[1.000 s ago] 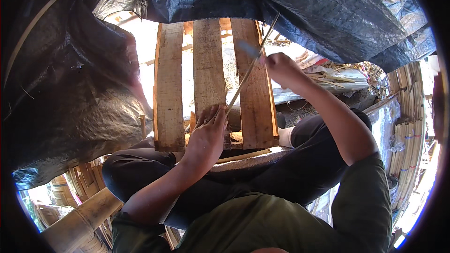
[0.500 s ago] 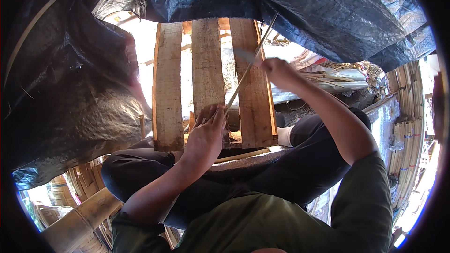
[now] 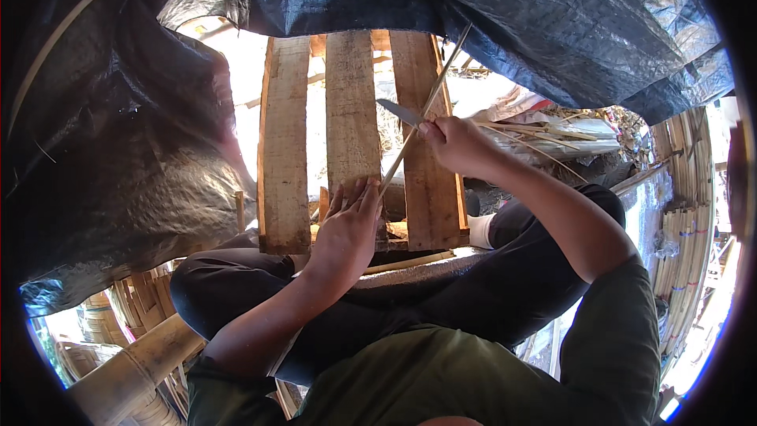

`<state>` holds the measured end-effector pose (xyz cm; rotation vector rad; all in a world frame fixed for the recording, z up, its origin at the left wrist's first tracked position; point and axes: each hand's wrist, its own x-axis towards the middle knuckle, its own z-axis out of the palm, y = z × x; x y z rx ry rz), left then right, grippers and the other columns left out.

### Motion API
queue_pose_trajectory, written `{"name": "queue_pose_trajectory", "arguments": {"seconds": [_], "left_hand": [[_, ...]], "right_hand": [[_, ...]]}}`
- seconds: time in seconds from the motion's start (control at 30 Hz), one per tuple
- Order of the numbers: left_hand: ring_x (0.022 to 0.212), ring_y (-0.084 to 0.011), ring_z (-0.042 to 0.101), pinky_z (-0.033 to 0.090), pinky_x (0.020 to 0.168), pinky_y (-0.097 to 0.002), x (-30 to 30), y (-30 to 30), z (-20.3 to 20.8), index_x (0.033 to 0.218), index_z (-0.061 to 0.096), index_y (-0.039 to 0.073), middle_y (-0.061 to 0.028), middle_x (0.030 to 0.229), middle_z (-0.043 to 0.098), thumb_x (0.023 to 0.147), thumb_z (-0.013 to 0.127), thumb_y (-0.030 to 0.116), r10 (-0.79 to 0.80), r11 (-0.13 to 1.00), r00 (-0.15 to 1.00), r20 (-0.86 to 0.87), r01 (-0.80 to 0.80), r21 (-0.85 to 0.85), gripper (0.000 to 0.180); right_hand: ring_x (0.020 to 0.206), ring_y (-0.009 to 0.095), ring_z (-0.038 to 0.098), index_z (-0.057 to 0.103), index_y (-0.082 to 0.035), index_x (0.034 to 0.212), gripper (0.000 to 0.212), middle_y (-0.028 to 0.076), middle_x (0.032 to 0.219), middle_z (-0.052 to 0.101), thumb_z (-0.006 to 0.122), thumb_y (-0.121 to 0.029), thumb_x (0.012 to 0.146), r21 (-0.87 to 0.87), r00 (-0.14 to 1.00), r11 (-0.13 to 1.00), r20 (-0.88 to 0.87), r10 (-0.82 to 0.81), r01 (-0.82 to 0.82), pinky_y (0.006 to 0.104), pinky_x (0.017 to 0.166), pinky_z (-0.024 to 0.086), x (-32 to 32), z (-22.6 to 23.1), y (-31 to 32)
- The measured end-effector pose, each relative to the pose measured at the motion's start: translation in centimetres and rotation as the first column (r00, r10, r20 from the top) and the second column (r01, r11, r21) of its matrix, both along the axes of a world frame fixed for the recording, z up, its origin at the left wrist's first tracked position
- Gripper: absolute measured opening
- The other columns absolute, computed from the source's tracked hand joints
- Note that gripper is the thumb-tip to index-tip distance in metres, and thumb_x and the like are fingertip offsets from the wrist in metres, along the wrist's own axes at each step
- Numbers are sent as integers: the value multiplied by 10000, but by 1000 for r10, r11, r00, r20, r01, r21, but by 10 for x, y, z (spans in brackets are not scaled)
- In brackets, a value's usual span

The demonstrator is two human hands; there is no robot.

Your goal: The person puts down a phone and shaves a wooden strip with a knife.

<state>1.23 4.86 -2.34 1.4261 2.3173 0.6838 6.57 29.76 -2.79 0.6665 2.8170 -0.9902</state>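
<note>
A long, thin bamboo strip (image 3: pixel 438 88) slants across a low slatted wooden bench (image 3: pixel 285 142). Its far end rises past the bench's right side, up to the dark tarp. My left hand (image 3: pixel 347 225) presses the strip's near end onto the middle slat, with its fingers closed around it. In my right hand (image 3: pixel 459 147) is a knife (image 3: pixel 400 113), gripped by its handle. The blade points left and lies against the strip about midway along. The knife's handle is mostly hidden in my fist.
Dark plastic sheeting (image 3: pixel 134 150) hangs at the left and over the top. A thick bamboo pole (image 3: pixel 130 371) lies at the lower left. Loose strips (image 3: pixel 544 136) lie beyond my right forearm, and bundled slats (image 3: pixel 682 260) stand at the far right. My crossed legs flank the bench.
My right hand and the knife have moved nearer to me along the strip. My left hand stays in place on the strip's near end.
</note>
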Motion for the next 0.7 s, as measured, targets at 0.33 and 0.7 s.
{"name": "queue_pose_trajectory", "arguments": {"seconds": [0.33,0.7], "left_hand": [[1101,-368,610,350,1113,-511,-1,1,3,1373,392,-30,-253,1180,624,946,509,61,3,1000,999,47,-3,1,452],[1185,-362,559,360,1105,-508,-2,-1,0,1365,400,-35,-235,1258,590,951,510,62,-5,1000,1000,-31,5,6,440]], "right_hand": [[501,240,567,619,16,814,483,130,578,565,454,-386,1024,-1,980,981,-34,-196,196,447,510,440,-2,10,8],[484,210,557,611,10,794,516,125,562,561,409,-398,1036,-76,989,994,134,-65,75,399,473,435,-6,21,11]]}}
